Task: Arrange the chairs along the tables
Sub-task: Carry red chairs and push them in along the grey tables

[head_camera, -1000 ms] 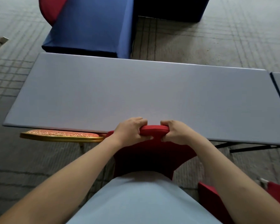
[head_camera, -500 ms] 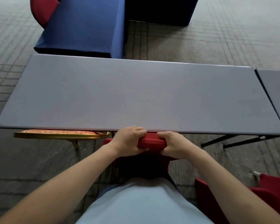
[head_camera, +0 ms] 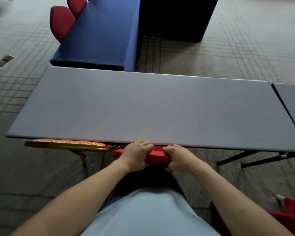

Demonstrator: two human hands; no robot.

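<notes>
Both hands hold the top of a red chair [head_camera: 157,156] — the left hand [head_camera: 137,155] and the right hand [head_camera: 178,159] sit side by side on its back edge. The fingers of each hand curl over the red top, so each grip is closed tight on the chair. The chair is right at the near edge of the long gray tabletop [head_camera: 143,106], and most of it is hidden under the tabletop and behind the arms.

Just to the left of it is another chair with a gold rim and a red patterned seat [head_camera: 70,143]. Its seat is tucked partly under the same tabletop.

A second gray tabletop [head_camera: 293,103] stands close on the right, with a thin dark gap between the two. Black metal legs [head_camera: 255,157] show under the right end of the long one.

On the far side is a table with a blue cloth [head_camera: 100,36], and two red chair backs [head_camera: 61,21] stand by its left side. A darker covered table [head_camera: 175,16] is next to it. In the bottom right corner there is more red chair [head_camera: 291,217]. The floor is gray carpet [head_camera: 245,51] with a grid of lines.
</notes>
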